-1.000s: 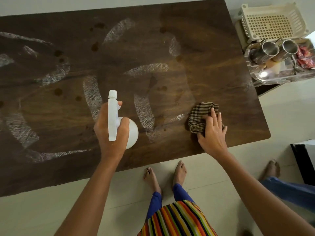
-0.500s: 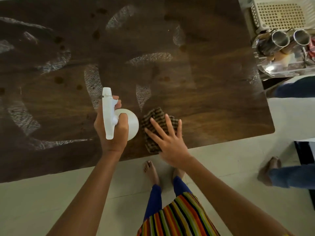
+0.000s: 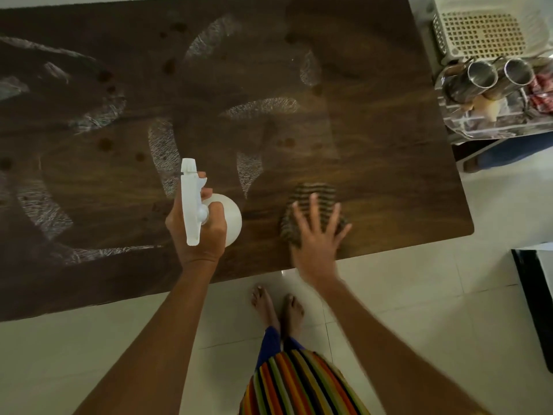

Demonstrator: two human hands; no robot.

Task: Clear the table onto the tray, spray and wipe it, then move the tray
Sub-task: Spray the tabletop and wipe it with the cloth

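The dark wooden table (image 3: 374,121) carries pale wet streaks and dark spots across its top. My left hand (image 3: 200,235) grips a white spray bottle (image 3: 194,202) held above the table's near edge, nozzle pointing away from me. My right hand (image 3: 317,235) presses flat, fingers spread, on a checked brown cloth (image 3: 311,196) lying on the table near its front edge. A clear tray (image 3: 484,127) with two steel cups (image 3: 478,76) and other items stands off the table's right end.
A white perforated basket (image 3: 484,28) sits behind the tray at the top right. Another person's leg in blue (image 3: 514,151) shows below the tray. My bare feet (image 3: 278,307) stand on pale floor tiles. A dark object (image 3: 538,301) stands at the right edge.
My right hand slid the cloth left along the front edge toward the bottle, then back to the right. The spray bottle hand barely moved.
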